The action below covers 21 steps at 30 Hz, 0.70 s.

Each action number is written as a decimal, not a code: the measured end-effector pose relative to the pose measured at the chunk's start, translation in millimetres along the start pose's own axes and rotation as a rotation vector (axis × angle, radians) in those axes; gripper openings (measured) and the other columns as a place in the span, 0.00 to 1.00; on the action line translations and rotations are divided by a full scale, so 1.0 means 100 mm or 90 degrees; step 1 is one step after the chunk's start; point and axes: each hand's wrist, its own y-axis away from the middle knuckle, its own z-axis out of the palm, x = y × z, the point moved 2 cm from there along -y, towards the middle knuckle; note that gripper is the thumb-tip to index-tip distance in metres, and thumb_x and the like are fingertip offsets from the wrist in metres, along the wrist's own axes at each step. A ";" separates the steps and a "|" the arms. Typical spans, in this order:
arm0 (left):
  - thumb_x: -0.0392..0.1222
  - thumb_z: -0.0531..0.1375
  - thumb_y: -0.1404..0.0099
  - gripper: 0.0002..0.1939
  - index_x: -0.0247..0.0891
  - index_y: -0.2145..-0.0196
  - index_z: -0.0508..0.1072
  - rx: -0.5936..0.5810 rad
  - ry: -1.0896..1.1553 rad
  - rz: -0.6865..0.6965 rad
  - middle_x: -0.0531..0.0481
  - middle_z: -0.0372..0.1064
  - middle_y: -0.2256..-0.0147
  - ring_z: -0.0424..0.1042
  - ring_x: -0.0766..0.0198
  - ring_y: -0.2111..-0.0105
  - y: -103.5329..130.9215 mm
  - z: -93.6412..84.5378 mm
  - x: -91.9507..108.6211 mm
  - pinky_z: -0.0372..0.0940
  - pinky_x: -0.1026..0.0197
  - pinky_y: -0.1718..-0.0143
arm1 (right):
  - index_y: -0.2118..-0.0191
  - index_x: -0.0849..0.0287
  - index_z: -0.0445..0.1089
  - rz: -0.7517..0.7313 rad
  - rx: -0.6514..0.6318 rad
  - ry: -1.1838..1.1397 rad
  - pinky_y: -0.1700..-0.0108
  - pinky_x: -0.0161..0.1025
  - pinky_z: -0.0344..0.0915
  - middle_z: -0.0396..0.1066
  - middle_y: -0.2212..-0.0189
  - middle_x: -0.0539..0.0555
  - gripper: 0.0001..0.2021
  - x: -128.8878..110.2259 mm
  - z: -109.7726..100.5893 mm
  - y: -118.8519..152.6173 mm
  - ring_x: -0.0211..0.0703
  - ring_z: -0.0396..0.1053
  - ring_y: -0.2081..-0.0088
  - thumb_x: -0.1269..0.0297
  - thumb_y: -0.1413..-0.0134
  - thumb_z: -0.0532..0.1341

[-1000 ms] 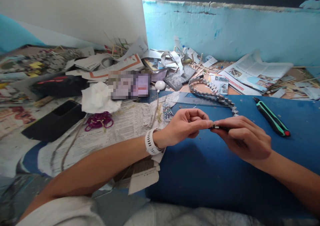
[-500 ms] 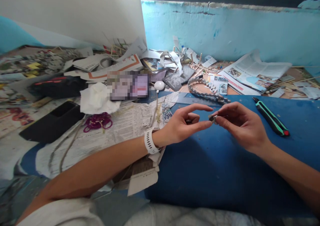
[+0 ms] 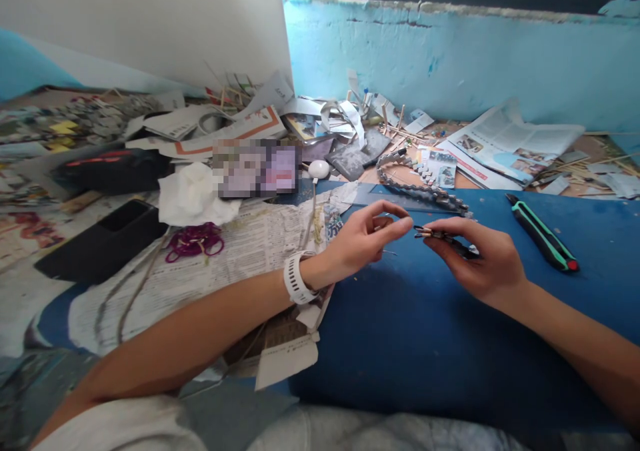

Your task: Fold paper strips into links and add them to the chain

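A small dark folded piece (image 3: 453, 240) is above the blue tabletop (image 3: 400, 344), in the right hand (image 3: 480, 251), pinched between the thumb and the fingers, with 2 or more thin, pale-edged ends sticking out to the left. The left hand (image 3: 363, 238) is just left of these ends, apart from them, its thumb and index fingertip brought close together; I cannot tell whether they grip anything. A thin pale sliver (image 3: 390, 252) shows just below that hand, too small to make out, and a white watch band (image 3: 299, 278) circles the left wrist. Beyond the right hand, a grey chain of folded links (image 3: 425, 194) curves over the far edge of the blue surface; whether it joins the held piece is hidden. A clear ruler (image 3: 375, 198) lies flat beside the chain, to its left. Right of the right hand, a black and green cutter (image 3: 545, 234) with a red end lies at a slant. To the left, newspaper sheets (image 3: 200, 271) bear a tangle of purple cord (image 3: 195, 241), with a crumpled white tissue (image 3: 193, 194) just beyond it and a black case (image 3: 100, 238) further left. Paper scraps and thin sticks (image 3: 575, 171) lie at the far right, below a light-blue wall (image 3: 450, 64).
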 end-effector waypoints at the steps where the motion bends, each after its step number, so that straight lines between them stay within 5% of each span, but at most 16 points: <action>1: 0.52 0.66 0.32 0.15 0.39 0.55 0.74 0.009 0.052 -0.038 0.58 0.57 0.76 0.54 0.73 0.80 -0.01 0.00 0.00 0.51 0.67 0.81 | 0.51 0.50 0.76 0.008 0.012 0.012 0.55 0.37 0.76 0.82 0.59 0.51 0.10 0.02 0.00 0.00 0.43 0.81 0.59 0.69 0.37 0.67; 6: 0.42 0.58 0.31 0.14 0.36 0.50 0.73 0.032 0.187 -0.122 0.51 0.64 0.67 0.61 0.69 0.74 -0.08 -0.04 -0.06 0.62 0.66 0.76 | 0.52 0.50 0.76 0.077 0.028 -0.007 0.62 0.36 0.76 0.83 0.60 0.50 0.09 0.10 0.01 -0.01 0.42 0.81 0.63 0.66 0.36 0.68; 13: 0.41 0.57 0.26 0.14 0.37 0.46 0.70 0.007 -0.008 0.018 0.43 0.71 0.54 0.73 0.65 0.61 -0.08 -0.06 -0.16 0.70 0.62 0.62 | 0.54 0.52 0.77 0.163 0.012 -0.047 0.63 0.38 0.76 0.83 0.60 0.52 0.08 0.12 0.02 -0.03 0.46 0.82 0.62 0.60 0.37 0.68; 18: 0.49 0.63 0.28 0.15 0.38 0.56 0.63 0.040 0.013 0.028 0.43 0.75 0.57 0.80 0.61 0.64 -0.07 0.02 -0.18 0.76 0.58 0.64 | 0.55 0.52 0.78 0.218 0.026 -0.079 0.62 0.39 0.76 0.83 0.61 0.52 0.09 0.12 -0.03 -0.07 0.45 0.81 0.64 0.58 0.39 0.69; 21: 0.50 0.65 0.30 0.16 0.36 0.57 0.67 0.021 0.014 0.009 0.46 0.76 0.62 0.81 0.61 0.65 -0.05 0.04 -0.17 0.77 0.59 0.64 | 0.55 0.52 0.78 0.223 0.024 -0.088 0.62 0.40 0.76 0.83 0.60 0.52 0.09 0.12 -0.05 -0.07 0.45 0.81 0.64 0.57 0.39 0.70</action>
